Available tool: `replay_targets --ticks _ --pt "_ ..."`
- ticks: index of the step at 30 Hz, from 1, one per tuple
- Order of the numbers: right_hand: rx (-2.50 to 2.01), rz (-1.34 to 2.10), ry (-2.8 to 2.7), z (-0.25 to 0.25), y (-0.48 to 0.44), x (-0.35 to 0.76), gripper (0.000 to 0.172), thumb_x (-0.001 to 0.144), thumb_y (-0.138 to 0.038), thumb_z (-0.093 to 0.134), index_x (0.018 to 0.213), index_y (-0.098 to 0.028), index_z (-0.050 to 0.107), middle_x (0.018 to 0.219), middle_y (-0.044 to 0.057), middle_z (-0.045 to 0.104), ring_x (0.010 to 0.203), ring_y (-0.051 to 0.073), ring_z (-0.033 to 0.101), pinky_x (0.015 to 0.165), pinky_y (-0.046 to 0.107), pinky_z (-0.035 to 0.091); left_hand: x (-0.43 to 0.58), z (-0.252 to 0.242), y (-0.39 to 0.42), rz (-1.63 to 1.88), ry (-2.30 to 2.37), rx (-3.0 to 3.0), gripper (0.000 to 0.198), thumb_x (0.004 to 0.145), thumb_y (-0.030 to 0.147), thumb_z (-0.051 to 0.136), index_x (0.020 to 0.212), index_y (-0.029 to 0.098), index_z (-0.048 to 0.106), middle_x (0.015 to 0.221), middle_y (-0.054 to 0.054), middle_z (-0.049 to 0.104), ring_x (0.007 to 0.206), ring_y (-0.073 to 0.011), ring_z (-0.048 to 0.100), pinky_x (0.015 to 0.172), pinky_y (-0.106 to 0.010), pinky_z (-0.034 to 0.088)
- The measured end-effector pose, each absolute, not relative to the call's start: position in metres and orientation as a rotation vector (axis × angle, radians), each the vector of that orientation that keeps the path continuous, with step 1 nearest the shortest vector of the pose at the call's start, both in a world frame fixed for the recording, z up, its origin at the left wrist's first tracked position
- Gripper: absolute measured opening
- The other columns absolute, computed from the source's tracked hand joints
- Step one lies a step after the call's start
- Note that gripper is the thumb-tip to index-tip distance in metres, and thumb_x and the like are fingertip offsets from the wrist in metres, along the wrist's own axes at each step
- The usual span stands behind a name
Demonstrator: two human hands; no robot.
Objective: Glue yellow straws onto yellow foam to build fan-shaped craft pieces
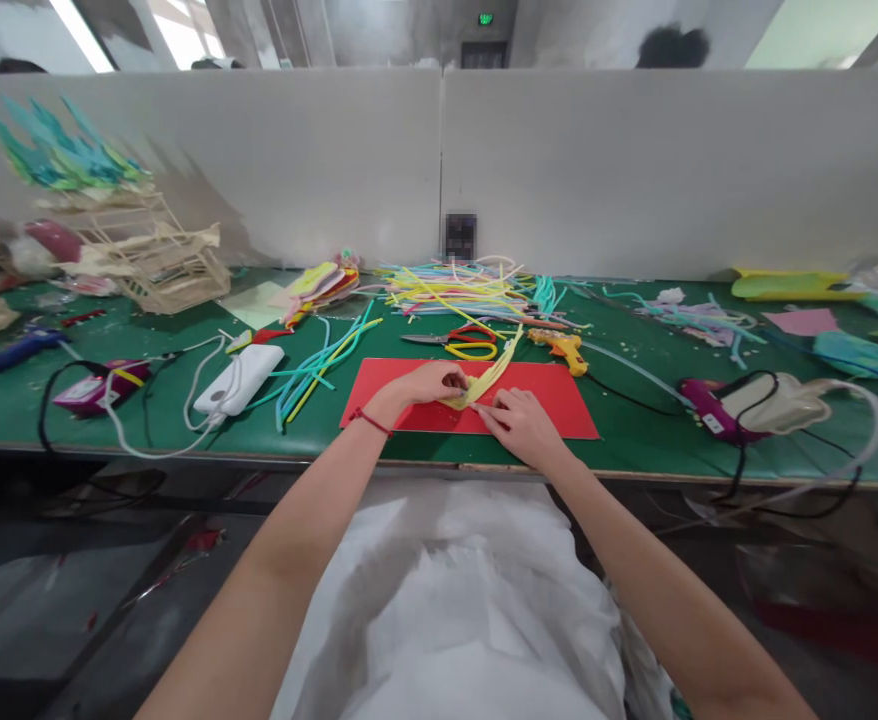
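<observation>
A bundle of pale yellow strips, joined at its lower end and fanning out to the upper right, is between my hands over a red board. My left hand pinches the lower left end of the bundle. Close to the same end, my right hand has its fingers bent, with the fingertips at the strips' lower edge; whether they grip it I cannot make out. Scissors with red and yellow handles lie just behind the board, beside a yellow glue gun.
Behind lies a pile of coloured strips. To the left are blue and yellow strips, a white power bank with cables, and a stick model. A purple device with cords sits at right. A grey partition closes the back.
</observation>
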State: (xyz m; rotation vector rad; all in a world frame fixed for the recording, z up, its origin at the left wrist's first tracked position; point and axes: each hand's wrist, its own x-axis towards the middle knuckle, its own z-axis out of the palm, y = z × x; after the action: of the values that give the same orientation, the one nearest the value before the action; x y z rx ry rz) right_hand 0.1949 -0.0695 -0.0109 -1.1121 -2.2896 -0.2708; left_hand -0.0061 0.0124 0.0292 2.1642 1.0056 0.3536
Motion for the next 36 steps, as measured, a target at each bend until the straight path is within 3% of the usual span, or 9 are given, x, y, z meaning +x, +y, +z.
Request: replay_targets --ticks 4,9,13,17,24,28,32,36 --pt "-1.167 -0.228 -2.194 -0.01 -0.072 0.197 0.039 0.097 -0.033 0.035 0.106 -0.018 0.07 0.071 0.006 0.057 0.07 0.018 0.049 0.066 0.032 0.036 -0.018 0.031 -0.004 0.691 1.117 2.234 0.017 0.082 0.014 0.05 0.091 0.016 0.063 0.1 -0.007 0.067 0.092 -0.0164 0.061 0.083 -0.028 0.048" --pt "-1.153 -0.063 -2.063 -0.005 -0.059 0.197 0.037 0.096 -0.034 0.036 0.102 -0.021 0.07 0.084 0.008 0.064 0.08 0.019 0.056 0.074 0.034 0.043 -0.04 0.02 -0.036 1.134 1.426 2.291 0.022 0.089 0.02 0.042 0.098 0.018 0.063 0.1 -0.008 0.065 0.096 -0.0185 0.061 0.089 -0.034 0.048" --pt "-1.089 0.005 -2.036 0.005 -0.033 0.185 0.033 0.095 -0.034 0.04 0.101 -0.02 0.069 0.089 0.009 0.066 0.087 0.02 0.058 0.08 0.034 0.045 -0.043 0.006 -0.068 1.082 1.532 2.423 0.03 0.093 0.027 0.038 0.112 0.018 0.059 0.113 -0.011 0.064 0.107 -0.0208 0.058 0.096 -0.038 0.046" --pt "-1.05 0.011 -2.104 0.005 -0.016 0.168 0.03 0.094 -0.034 0.042 0.095 -0.021 0.07 0.088 0.008 0.065 0.087 0.021 0.058 0.08 0.035 0.046 -0.036 -0.003 -0.09 0.886 1.547 2.551 0.042 0.094 0.035 0.036 0.132 0.019 0.046 0.136 -0.013 0.051 0.125 -0.0233 0.048 0.103 -0.041 0.042" --pt "-0.966 0.015 -2.149 -0.008 -0.022 0.165 0.03 0.092 -0.034 0.045 0.085 -0.019 0.07 0.086 0.009 0.066 0.086 0.02 0.059 0.083 0.036 0.047 -0.032 -0.004 -0.094 0.747 1.496 2.695 0.042 0.093 0.041 0.038 0.128 0.023 0.052 0.132 -0.013 0.052 0.124 -0.0257 0.047 0.105 -0.047 0.037" --pt "-0.976 0.097 -2.218 -0.011 -0.019 0.169 0.027 0.09 -0.037 0.048 0.099 -0.022 0.069 0.106 0.009 0.065 0.103 0.022 0.057 0.093 0.042 0.045 -0.033 -0.002 -0.094 0.726 1.482 2.724 0.039 0.093 0.04 0.039 0.125 0.027 0.056 0.129 -0.01 0.052 0.122 -0.0258 0.046 0.105 -0.047 0.036" --pt "-1.097 0.099 -2.264 -0.017 -0.016 0.168 0.038 0.093 -0.04 0.04 0.122 -0.025 0.059 0.136 0.007 0.051 0.131 0.026 0.038 0.107 0.05 0.032 -0.033 -0.002 -0.093 0.714 1.487 2.725 0.039 0.093 0.041 0.039 0.122 0.026 0.06 0.127 -0.011 0.052 0.121 -0.026 0.046 0.106 -0.047 0.035" --pt "-1.23 0.11 -2.23 -0.021 -0.017 0.166 0.042 0.097 -0.04 0.028 0.129 -0.029 0.052 0.142 0.005 0.045 0.137 0.026 0.03 0.11 0.056 0.025 -0.034 -0.001 -0.093 0.711 1.481 2.698 0.039 0.093 0.041 0.039 0.121 0.025 0.061 0.127 -0.01 0.051 0.12 -0.0256 0.046 0.106 -0.046 0.035"
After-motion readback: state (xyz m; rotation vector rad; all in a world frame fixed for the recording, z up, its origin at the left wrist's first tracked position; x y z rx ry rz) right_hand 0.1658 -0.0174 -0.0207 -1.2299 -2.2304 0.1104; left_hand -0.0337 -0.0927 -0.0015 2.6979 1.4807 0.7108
